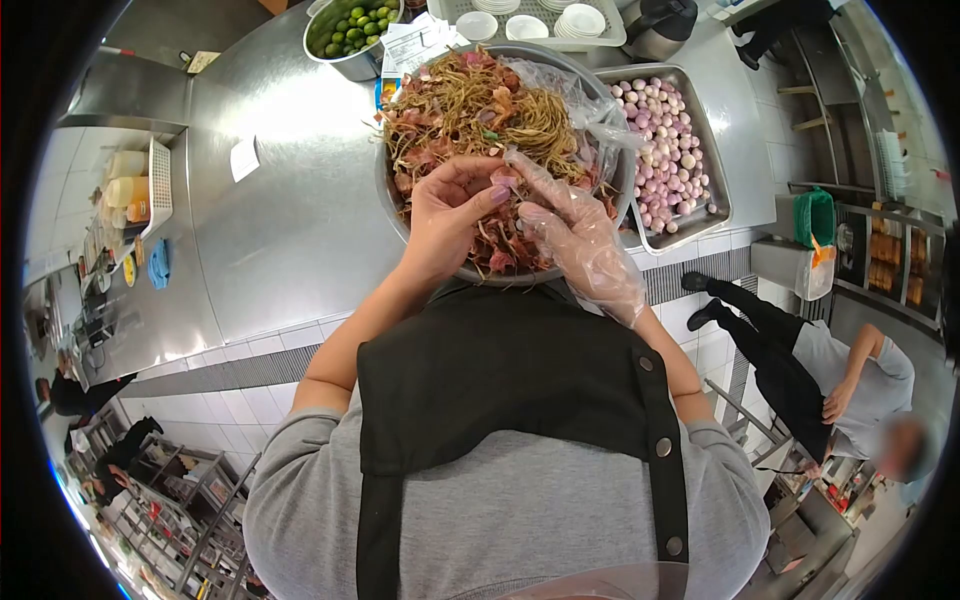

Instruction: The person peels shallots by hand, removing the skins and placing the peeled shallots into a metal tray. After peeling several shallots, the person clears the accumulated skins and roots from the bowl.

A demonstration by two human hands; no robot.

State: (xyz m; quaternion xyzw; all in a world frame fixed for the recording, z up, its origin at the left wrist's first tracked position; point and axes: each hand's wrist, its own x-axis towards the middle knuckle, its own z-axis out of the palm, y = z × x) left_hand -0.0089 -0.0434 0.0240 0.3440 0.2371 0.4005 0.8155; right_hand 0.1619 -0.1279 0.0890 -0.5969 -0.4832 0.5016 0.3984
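Note:
My left hand (pixel 448 215), bare, is closed with its thumb pressed toward the fingers on a small pinkish shallot (pixel 505 180), which the fingers partly hide. From the other side my right hand (pixel 585 240), in a clear plastic glove, meets it with index finger and thumb around the shallot. Both hands are over the near part of a large round metal bowl (pixel 392 215). Heaped in the bowl are reddish-brown skins (pixel 500 245) and stringy tan roots (pixel 535 115). Crumpled clear plastic (pixel 590 105) lies at the bowl's right side.
Right of the bowl, a metal tray (pixel 722 205) holds many peeled shallots (pixel 665 150). Behind are a pot of green limes (pixel 355 30), papers (pixel 420 42), a crate of white dishes (pixel 580 42) and a steel jug (pixel 660 25). A person (pixel 850 370) stands at the right.

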